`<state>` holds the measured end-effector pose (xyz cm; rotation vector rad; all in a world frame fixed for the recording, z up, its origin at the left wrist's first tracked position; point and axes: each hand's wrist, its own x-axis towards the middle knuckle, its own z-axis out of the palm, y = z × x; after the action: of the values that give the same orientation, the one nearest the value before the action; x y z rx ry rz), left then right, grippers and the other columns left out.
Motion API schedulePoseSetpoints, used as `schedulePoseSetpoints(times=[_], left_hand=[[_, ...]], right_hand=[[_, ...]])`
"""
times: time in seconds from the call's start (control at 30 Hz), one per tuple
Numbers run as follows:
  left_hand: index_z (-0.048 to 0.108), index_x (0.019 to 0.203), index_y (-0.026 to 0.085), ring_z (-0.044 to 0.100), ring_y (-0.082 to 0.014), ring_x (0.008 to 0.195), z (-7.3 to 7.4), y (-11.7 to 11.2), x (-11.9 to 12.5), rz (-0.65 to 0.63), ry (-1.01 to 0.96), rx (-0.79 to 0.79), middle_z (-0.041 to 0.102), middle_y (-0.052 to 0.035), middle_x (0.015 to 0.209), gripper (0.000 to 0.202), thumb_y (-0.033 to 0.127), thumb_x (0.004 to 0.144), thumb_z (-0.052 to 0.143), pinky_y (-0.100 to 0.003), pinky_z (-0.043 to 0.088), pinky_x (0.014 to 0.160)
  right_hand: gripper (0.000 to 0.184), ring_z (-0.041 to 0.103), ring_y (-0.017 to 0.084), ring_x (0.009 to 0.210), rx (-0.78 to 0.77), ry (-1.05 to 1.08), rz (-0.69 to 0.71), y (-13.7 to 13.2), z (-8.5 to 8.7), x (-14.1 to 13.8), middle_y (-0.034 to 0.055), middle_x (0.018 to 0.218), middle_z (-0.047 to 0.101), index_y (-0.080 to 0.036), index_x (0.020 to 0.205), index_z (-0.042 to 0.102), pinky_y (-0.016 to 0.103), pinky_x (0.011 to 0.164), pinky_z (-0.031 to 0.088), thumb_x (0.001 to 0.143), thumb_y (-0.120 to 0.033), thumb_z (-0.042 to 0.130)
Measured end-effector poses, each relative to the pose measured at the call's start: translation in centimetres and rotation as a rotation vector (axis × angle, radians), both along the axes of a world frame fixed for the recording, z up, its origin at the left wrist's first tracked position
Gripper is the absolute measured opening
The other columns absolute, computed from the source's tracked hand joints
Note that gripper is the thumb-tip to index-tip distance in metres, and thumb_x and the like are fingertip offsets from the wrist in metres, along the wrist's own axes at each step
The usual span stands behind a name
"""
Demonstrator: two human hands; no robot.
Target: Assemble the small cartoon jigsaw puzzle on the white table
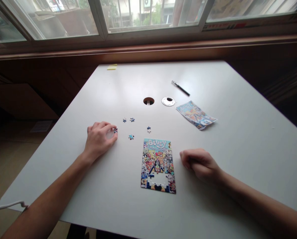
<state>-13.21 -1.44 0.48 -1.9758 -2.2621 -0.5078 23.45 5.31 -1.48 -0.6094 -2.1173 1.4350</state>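
Between the thumb and forefinger of my left hand (100, 137) is a small dark jigsaw piece (116, 130), close to the tabletop. Right of it lie several loose pieces, among them a blue and white piece (131, 136) and another piece (148, 129) farther right. A colourful jigsaw puzzle (157, 159) lies in front of me, with a gap showing white in its lower middle. My right hand (199, 163) rests on the table just right of the puzzle, curled into a fist; whether anything is inside it is hidden.
A creased picture sheet (195, 114) lies on the white table (113, 196), with a black pen (180, 88) beyond it. Near the middle are a round cable hole (148, 101) and its metal cover (168, 101). A yellow sticky note (112, 67) sits at the far edge, below the window.
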Motion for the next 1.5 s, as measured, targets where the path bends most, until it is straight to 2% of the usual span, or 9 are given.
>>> schedulePoseSetpoints(times=[0.53,0.73,1.07,1.37,1.5], left_hand=[[0.066,0.095,0.024,0.057,-0.0252,0.102,0.06,0.19,-0.08,-0.020,-0.082,-0.026,0.067,-0.0041,0.106,0.015,0.031,0.084,0.059,-0.040,0.032,0.086],[0.066,0.103,0.025,0.058,-0.0256,0.101,-0.01,0.18,-0.16,-0.014,-0.079,-0.021,0.067,-0.0047,0.108,0.022,0.032,0.084,0.059,-0.040,0.033,0.086],[0.066,0.099,0.024,0.059,-0.0256,0.104,0.02,0.15,-0.27,-0.024,-0.118,-0.019,0.069,-0.0043,0.108,0.018,0.032,0.084,0.059,-0.040,0.033,0.090],[0.067,0.106,0.026,0.066,-0.0181,0.085,0.24,-0.03,-0.09,-0.045,-0.193,0.102,0.073,0.0023,0.088,0.023,0.028,0.084,0.061,-0.036,0.035,0.096],[0.067,0.107,0.026,0.065,-0.0168,0.081,0.26,0.01,0.00,-0.060,-0.213,0.117,0.073,0.0021,0.090,0.025,0.025,0.083,0.060,-0.035,0.037,0.095]], right_hand=[[0.020,0.035,0.010,0.051,0.009,-0.007,-0.015,-0.09,0.20,-0.14,-0.0030,0.053,0.042,-0.018,0.058,0.048,0.026,0.050,0.026,0.061,-0.003,0.035],[0.019,0.035,0.010,0.051,0.015,-0.013,-0.018,-0.08,0.27,-0.18,-0.0027,0.053,0.042,-0.018,0.057,0.047,0.026,0.050,0.026,0.061,-0.003,0.036],[0.019,0.036,0.010,0.051,0.026,-0.028,-0.028,-0.09,0.32,-0.19,-0.0031,0.053,0.043,-0.018,0.057,0.047,0.025,0.050,0.027,0.060,-0.003,0.036],[0.019,0.036,0.010,0.051,0.017,-0.029,-0.025,-0.11,0.21,-0.19,-0.0025,0.053,0.043,-0.018,0.057,0.047,0.025,0.050,0.027,0.061,-0.003,0.036],[0.019,0.036,0.010,0.051,0.017,-0.030,-0.030,-0.15,0.30,-0.24,-0.0025,0.053,0.043,-0.018,0.057,0.047,0.025,0.050,0.027,0.061,-0.003,0.037]])
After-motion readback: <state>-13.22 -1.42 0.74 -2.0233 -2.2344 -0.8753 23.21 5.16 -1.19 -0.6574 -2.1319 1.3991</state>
